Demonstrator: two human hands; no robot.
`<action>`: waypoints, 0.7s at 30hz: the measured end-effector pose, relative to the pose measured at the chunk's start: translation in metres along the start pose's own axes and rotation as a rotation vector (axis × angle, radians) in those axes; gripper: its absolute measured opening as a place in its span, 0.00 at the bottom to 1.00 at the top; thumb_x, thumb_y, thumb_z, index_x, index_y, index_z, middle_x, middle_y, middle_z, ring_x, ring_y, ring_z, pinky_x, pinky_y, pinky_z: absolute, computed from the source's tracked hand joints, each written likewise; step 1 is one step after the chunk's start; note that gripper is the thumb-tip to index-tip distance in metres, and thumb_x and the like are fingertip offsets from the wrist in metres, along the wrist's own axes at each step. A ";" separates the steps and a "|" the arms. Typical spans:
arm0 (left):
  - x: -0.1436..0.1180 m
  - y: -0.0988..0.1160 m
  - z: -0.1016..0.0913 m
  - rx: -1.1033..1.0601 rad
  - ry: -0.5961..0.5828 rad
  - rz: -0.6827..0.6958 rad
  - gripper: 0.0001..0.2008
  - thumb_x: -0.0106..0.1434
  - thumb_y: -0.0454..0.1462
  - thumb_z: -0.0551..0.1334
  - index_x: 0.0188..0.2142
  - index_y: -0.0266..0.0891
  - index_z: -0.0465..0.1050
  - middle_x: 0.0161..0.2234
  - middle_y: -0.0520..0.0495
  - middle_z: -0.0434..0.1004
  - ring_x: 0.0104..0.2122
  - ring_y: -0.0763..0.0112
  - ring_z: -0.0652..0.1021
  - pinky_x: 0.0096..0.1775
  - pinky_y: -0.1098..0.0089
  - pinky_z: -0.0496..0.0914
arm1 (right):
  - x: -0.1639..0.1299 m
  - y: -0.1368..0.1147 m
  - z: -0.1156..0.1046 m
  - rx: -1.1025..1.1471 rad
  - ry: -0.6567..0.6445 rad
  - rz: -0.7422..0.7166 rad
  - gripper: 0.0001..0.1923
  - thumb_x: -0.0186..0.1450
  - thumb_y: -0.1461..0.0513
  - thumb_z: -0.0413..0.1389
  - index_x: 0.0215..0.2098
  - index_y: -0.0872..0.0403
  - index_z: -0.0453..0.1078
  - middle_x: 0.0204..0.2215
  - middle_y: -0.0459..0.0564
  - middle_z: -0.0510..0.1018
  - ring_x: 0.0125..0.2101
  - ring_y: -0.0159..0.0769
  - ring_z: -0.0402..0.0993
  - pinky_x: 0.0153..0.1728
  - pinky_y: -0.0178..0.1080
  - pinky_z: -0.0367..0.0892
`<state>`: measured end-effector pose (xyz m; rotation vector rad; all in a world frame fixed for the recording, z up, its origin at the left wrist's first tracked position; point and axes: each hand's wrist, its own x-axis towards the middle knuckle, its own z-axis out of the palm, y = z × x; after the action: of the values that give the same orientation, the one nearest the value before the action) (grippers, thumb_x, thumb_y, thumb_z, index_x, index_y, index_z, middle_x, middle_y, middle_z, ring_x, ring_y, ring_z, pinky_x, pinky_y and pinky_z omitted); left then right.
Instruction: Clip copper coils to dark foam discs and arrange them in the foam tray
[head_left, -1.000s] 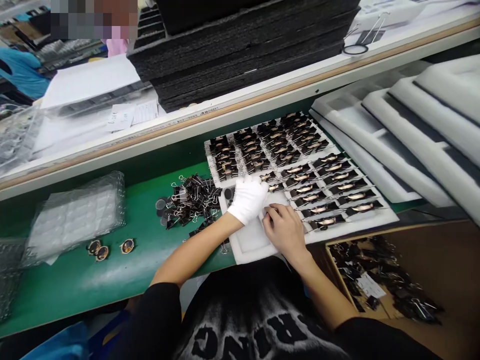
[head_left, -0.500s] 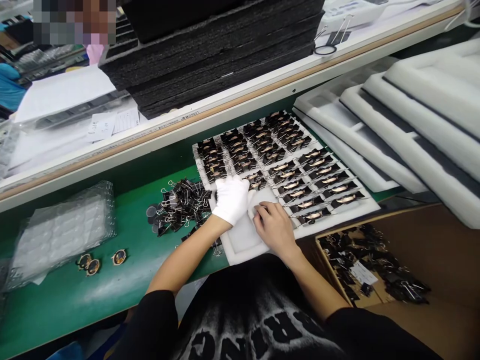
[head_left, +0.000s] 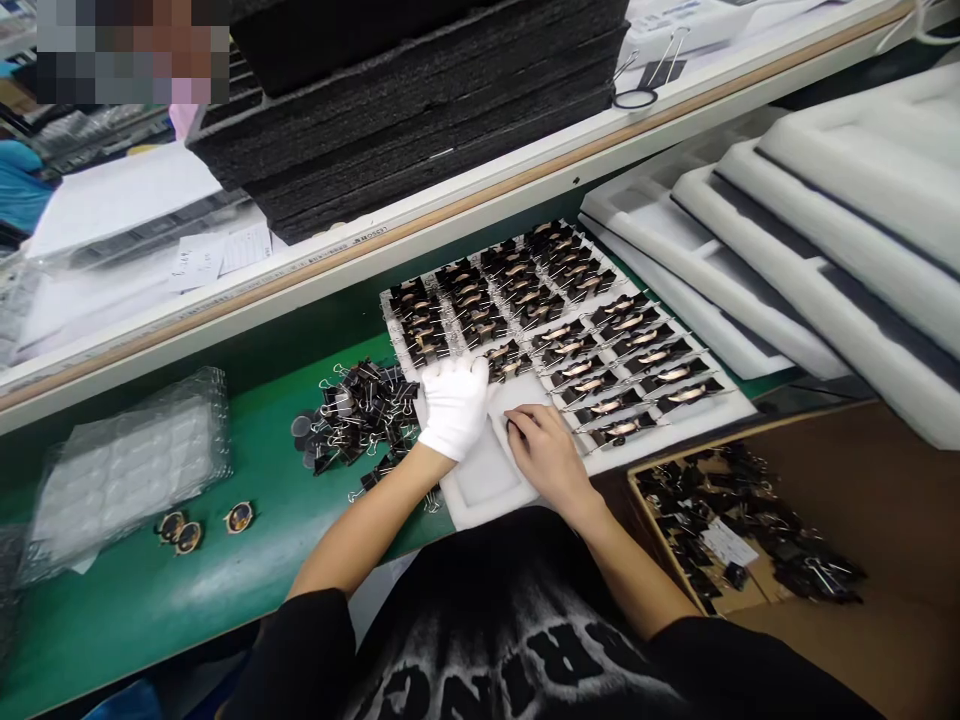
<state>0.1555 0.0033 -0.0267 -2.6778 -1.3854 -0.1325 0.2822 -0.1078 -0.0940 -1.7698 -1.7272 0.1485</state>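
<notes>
Green bench (head_left: 187,590), white foam tray (head_left: 480,485) ahead. My gloved left hand (head_left: 452,405) flat on tray, empty; bare right hand (head_left: 547,455) pinching small dark part (head_left: 511,427). Binder clip pile (head_left: 360,410) at nine o'clock.

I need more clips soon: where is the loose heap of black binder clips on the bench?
In the head view, the loose heap of black binder clips lies on the green bench mat, just left of the white-gloved left hand and the white foam tray.
</notes>
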 end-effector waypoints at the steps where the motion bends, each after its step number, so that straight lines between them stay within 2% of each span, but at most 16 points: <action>1: -0.006 -0.003 -0.002 -0.016 0.021 -0.004 0.18 0.72 0.46 0.58 0.52 0.36 0.73 0.45 0.35 0.78 0.46 0.47 0.76 0.45 0.52 0.62 | 0.000 0.002 0.000 0.013 0.004 0.005 0.14 0.72 0.65 0.52 0.50 0.54 0.77 0.43 0.56 0.79 0.46 0.46 0.74 0.48 0.45 0.74; 5: -0.042 -0.026 -0.019 -0.106 0.132 0.009 0.19 0.74 0.47 0.56 0.55 0.39 0.73 0.45 0.39 0.81 0.46 0.52 0.78 0.46 0.53 0.62 | -0.002 0.008 -0.001 0.042 0.021 0.002 0.13 0.72 0.62 0.53 0.50 0.54 0.77 0.41 0.55 0.75 0.40 0.43 0.75 0.42 0.44 0.75; 9: -0.096 -0.066 -0.034 -0.201 0.224 -0.056 0.16 0.74 0.45 0.57 0.54 0.41 0.75 0.47 0.42 0.82 0.47 0.59 0.80 0.50 0.56 0.65 | -0.008 0.010 -0.004 0.077 0.027 -0.081 0.14 0.74 0.61 0.52 0.50 0.55 0.77 0.41 0.56 0.73 0.37 0.42 0.76 0.38 0.44 0.74; 11: -0.125 -0.097 -0.033 -0.224 0.312 -0.186 0.15 0.74 0.44 0.58 0.54 0.41 0.75 0.49 0.41 0.82 0.50 0.60 0.80 0.54 0.59 0.66 | -0.010 0.012 -0.003 0.065 0.064 -0.138 0.13 0.74 0.61 0.53 0.51 0.54 0.76 0.43 0.57 0.75 0.40 0.43 0.76 0.41 0.45 0.75; 14: -0.174 -0.155 -0.022 -0.127 0.436 -0.558 0.18 0.73 0.44 0.58 0.57 0.38 0.73 0.54 0.37 0.79 0.56 0.57 0.77 0.58 0.60 0.67 | -0.006 0.015 0.000 0.014 0.079 -0.213 0.13 0.73 0.61 0.54 0.53 0.53 0.76 0.43 0.57 0.78 0.42 0.46 0.78 0.47 0.47 0.75; 16: -0.212 -0.193 -0.014 -0.018 0.406 -0.857 0.22 0.74 0.46 0.55 0.59 0.35 0.72 0.57 0.33 0.77 0.60 0.54 0.73 0.61 0.57 0.65 | -0.003 0.014 0.001 -0.026 0.061 -0.251 0.14 0.73 0.61 0.53 0.53 0.54 0.76 0.42 0.58 0.80 0.41 0.49 0.80 0.45 0.49 0.76; 18: -0.251 -0.222 -0.006 0.028 0.296 -1.102 0.23 0.75 0.46 0.52 0.59 0.34 0.71 0.59 0.31 0.75 0.61 0.52 0.72 0.62 0.55 0.64 | -0.001 0.012 -0.001 -0.059 0.040 -0.289 0.16 0.73 0.61 0.51 0.54 0.54 0.76 0.42 0.59 0.81 0.40 0.51 0.80 0.43 0.51 0.76; 19: -0.268 -0.231 -0.003 0.021 0.240 -1.172 0.23 0.74 0.46 0.52 0.60 0.34 0.70 0.59 0.31 0.74 0.61 0.52 0.72 0.62 0.55 0.65 | -0.001 0.012 -0.003 -0.066 0.030 -0.299 0.16 0.73 0.61 0.51 0.54 0.52 0.76 0.42 0.58 0.81 0.40 0.52 0.81 0.43 0.52 0.76; 21: -0.295 -0.241 0.002 -0.043 0.100 -1.155 0.27 0.71 0.48 0.57 0.64 0.34 0.66 0.62 0.31 0.70 0.62 0.51 0.72 0.61 0.56 0.66 | -0.001 0.011 -0.009 -0.053 0.030 -0.290 0.16 0.73 0.60 0.54 0.56 0.48 0.76 0.42 0.56 0.83 0.41 0.52 0.81 0.45 0.53 0.76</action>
<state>-0.2117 -0.0962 -0.0520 -1.5084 -2.6575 -0.3737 0.2962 -0.1112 -0.0933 -1.5284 -1.9581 -0.0487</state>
